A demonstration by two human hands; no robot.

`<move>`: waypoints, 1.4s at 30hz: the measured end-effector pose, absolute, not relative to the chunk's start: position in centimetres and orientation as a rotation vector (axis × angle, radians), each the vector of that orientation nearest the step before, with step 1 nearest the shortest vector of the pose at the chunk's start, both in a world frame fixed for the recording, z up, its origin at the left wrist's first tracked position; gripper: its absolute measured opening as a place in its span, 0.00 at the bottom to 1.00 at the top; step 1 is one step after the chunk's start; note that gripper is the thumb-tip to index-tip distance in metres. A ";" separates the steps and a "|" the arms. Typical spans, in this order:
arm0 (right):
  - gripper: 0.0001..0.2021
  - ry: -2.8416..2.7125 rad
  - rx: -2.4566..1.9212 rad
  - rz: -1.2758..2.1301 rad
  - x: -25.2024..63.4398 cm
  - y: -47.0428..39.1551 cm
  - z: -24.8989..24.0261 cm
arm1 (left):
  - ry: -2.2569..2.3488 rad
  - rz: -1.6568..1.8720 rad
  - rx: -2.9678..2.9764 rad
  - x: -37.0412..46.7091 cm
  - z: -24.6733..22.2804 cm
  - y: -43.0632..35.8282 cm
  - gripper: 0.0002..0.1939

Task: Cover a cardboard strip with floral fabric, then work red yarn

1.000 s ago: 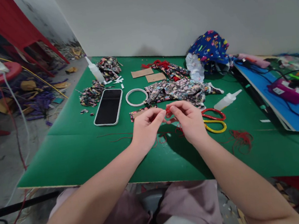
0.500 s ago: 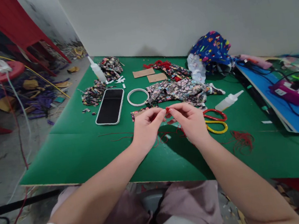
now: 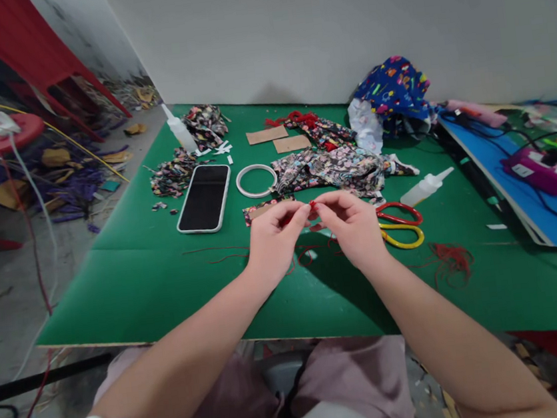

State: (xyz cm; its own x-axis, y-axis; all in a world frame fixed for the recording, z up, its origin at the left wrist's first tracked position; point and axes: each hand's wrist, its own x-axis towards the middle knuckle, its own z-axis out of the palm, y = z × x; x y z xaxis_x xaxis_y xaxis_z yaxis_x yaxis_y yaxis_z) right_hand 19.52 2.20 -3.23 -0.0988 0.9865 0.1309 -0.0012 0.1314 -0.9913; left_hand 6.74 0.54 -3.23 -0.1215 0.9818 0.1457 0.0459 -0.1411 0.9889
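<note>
Both hands meet above the middle of the green table. My left hand (image 3: 275, 235) pinches a small red piece of thread or cord (image 3: 313, 205) between thumb and fingertips. From the other side my right hand (image 3: 352, 226) pinches the same red piece, its fingers curled in. The exact shape of the piece is mostly hidden by the fingertips. Loose red thread (image 3: 305, 254) trails on the table below the hands. Just right of my right hand lie scissors with one red and one yellow handle (image 3: 405, 235); their blades are hidden.
A phone (image 3: 205, 198), a roll of tape (image 3: 256, 181) and floral fabric (image 3: 329, 169) lie beyond the hands. Glue bottles stand at back left (image 3: 180, 130) and lie at right (image 3: 427, 187). A red thread tangle (image 3: 453, 261) and a blue folder (image 3: 521, 174) are at right.
My right hand's fingers have shifted very slightly around the red piece. Both hands stay in the same place, and the things on the table have not moved.
</note>
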 end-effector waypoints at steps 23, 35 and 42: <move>0.04 -1.345 -1.078 1.199 19.4 2.2 -3.5 | 1.256 1.356 1.182 6.9 -3.1 0.6 0.07; 0.04 -1.335 -1.049 1.217 19.4 2.2 -3.5 | 1.228 1.357 1.159 6.9 -3.1 0.6 0.07; 0.09 -1.331 -0.966 1.269 19.7 2.2 -3.4 | 1.221 1.406 1.090 6.8 -3.2 0.6 0.07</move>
State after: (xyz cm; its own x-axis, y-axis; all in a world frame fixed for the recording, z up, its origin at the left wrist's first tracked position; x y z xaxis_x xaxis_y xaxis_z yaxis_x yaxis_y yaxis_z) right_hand 19.69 2.17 -3.42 -0.1638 0.9767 0.1385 -0.0919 0.1247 -0.9879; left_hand 6.76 0.64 -3.21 -0.1570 0.9868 0.0400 -0.0985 -0.0559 0.9936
